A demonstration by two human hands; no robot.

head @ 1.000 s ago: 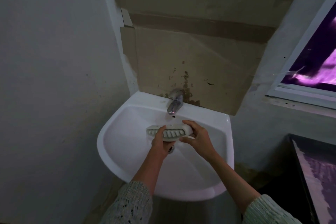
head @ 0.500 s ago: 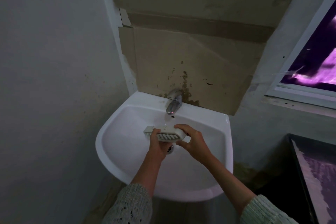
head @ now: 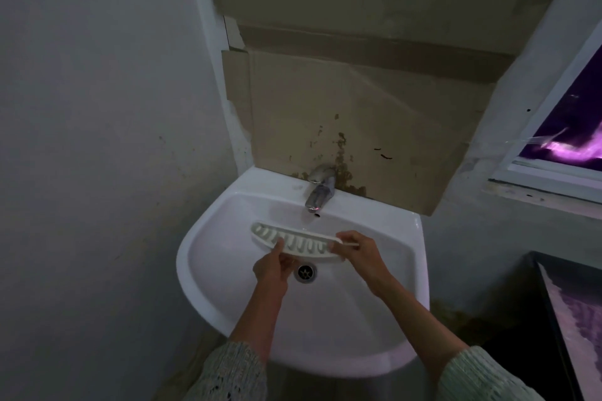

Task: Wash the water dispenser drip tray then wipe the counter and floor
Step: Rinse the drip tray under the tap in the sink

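Head view. White wall-hung basin (head: pixel 208 273): wall close at 9 o'clock, dark cabinet edge (head: pixel 550 319) at 3 o'clock, bowl open around the drain (head: pixel 306 272). Chrome tap (head: pixel 320 189) at 12 o'clock of the bowl. Slotted drip tray (head: pixel 294 241): held level over the bowl, below the spout, above the drain. Left hand (head: pixel 273 267): fingers curled under the tray's near edge, thumb on top. Right hand (head: pixel 360 252): fingers curled, pinching the tray's right end.
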